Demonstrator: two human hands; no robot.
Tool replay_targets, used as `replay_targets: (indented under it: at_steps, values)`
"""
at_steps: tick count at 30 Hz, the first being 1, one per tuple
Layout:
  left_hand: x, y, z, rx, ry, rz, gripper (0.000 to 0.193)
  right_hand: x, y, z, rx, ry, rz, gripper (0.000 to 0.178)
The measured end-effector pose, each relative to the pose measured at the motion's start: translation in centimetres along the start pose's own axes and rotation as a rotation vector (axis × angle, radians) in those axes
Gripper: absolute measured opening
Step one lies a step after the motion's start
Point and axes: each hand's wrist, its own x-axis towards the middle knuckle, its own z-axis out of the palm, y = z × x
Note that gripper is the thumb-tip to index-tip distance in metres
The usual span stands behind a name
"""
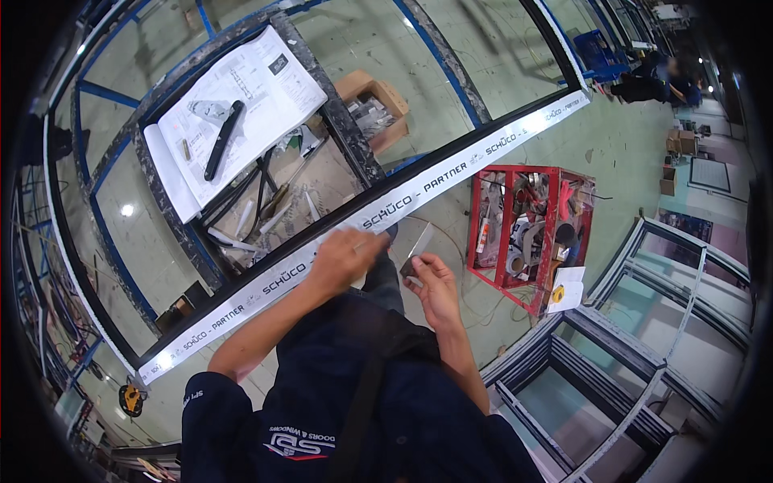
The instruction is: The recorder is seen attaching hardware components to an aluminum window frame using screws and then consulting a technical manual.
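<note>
Across in front of me lies a long frame profile (256,299) with white printed film along its near face. My left hand (346,256) is over the profile's middle, smeared by motion, so I cannot make out whether its fingers hold anything. On the near side of the profile, my right hand (437,288) pinches a small flat plate (420,241) between thumb and fingers. The plate is pale and thin at its far end and dark by the fingertips; its exact kind does not show. The two hands are apart.
Beyond the profile, a dark-edged work stand (354,149) holds drawing sheets (290,88) with a black-handled tool (224,141). A cardboard box (394,101) sits behind it. At right stand a red tool rack (503,233) and grey frames (644,354). People (684,90) are far right.
</note>
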Motion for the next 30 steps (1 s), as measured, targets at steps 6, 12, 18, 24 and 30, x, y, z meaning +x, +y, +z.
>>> replay_targets:
  at_steps: [6,12,18,24,30]
  values:
    - [-0.2,-5.7,2.5,0.12,-0.058,-0.566,0.024,0.8,-1.0,-1.6,-0.04,0.103,-0.111,0.013]
    - [1.9,-5.1,4.1,0.01,-0.132,-0.577,0.011,0.7,-0.8,-2.2,-0.103,0.117,-0.15,0.015]
    - [1.9,-5.1,4.9,0.043,-0.119,-0.555,0.008,0.7,-0.7,-2.0,-0.157,0.134,-0.209,0.015]
    - [1.0,-5.1,7.0,0.178,-0.096,-0.427,0.013,1.0,-0.7,-1.1,-0.198,0.136,-0.256,0.017]
    - [2.0,-4.7,4.3,0.008,-0.039,-0.613,0.016,1.2,-0.4,-1.5,-0.204,0.138,-0.266,0.017]
